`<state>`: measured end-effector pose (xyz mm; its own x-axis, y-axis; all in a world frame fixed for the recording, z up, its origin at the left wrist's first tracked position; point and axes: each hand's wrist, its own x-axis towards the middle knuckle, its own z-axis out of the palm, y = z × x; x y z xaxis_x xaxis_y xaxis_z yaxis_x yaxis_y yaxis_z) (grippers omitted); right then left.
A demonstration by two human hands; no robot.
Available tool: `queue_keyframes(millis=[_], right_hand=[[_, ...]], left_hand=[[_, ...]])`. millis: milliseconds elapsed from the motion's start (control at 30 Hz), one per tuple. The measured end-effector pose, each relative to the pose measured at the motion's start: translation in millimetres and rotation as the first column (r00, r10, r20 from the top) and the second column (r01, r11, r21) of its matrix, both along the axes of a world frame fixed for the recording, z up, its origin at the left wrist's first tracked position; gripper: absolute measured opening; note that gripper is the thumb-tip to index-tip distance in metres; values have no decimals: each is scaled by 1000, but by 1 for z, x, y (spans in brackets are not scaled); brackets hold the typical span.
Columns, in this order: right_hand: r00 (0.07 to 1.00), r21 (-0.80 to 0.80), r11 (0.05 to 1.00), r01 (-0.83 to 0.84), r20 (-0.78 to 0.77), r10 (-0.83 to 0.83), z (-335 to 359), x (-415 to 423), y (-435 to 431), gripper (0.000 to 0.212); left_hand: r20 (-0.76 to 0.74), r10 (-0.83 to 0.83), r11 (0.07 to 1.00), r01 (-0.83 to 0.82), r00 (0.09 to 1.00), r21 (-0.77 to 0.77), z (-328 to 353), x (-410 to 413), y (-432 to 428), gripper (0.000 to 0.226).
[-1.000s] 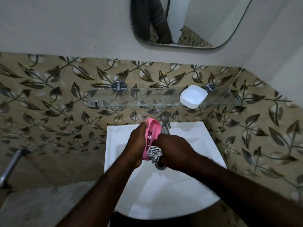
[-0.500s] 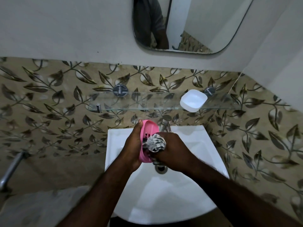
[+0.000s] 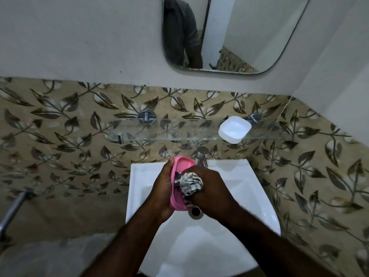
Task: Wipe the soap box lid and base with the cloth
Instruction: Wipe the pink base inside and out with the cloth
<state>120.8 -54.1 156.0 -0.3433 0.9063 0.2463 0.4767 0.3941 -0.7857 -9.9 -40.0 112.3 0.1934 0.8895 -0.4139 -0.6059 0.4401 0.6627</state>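
Pink plastic, in the shape of an oval soap box half point(image 3: 184, 163) stood on its edge, is held above the white ceramic basin point(image 3: 199, 246), just in front of the chrome tap point(image 3: 201, 155). It is gripped by the left hand point(image 3: 161, 188), whose fingers are curled behind it while the thumb is laid along its upper rim. Into its hollow side a bunched grey-and-white striped cloth point(image 3: 190, 182) is pressed by the right hand point(image 3: 213, 194), which is closed tightly round the wad. Whether this half is the lid or the base cannot be told (a dark slot is seen beside the cloth). The chief risk is judged to be a slip: the plastic is probably smooth, perhaps wet, and is held only at rim and back, so a hard push from the cloth could twist it out of the grip and drop it into the basin, over the open drain point(image 3: 195, 211). A knock against the tap is also possible, since the upper end of the pink half lies very close to it. Corners and slots may be missed, because the cloth is balled rather than spread. A white rounded plastic dish point(image 3: 234, 129), presumably the other half, is set on the glass wall shelf point(image 3: 169, 132) above, well apart from the hands; it could be swept off when reached for. A mirror point(image 3: 259, 33) and a metal rail point(image 3: 14, 206) are also in view.
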Motion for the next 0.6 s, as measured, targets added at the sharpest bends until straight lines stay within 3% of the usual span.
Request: queue_keyframes(millis=[100, 233, 400, 600], right_hand=[[974, 85, 971, 222, 33, -225, 5, -2, 16, 18], [938, 94, 935, 341, 23, -345, -8, -9, 13, 18], [923, -33, 937, 348, -163, -349, -11, -6, 10, 25], [913, 41, 936, 350, -240, -331, -8, -3, 5, 41]], left_hand=[[-42, 35, 997, -32, 999, 64, 7, 4, 2, 53], [-105, 55, 993, -44, 993, 108, 11, 1, 4, 48], [-123, -9, 994, 22, 992, 106, 10, 0, 2, 46], [-106, -53, 993, 63, 993, 95, 10, -2, 5, 47]])
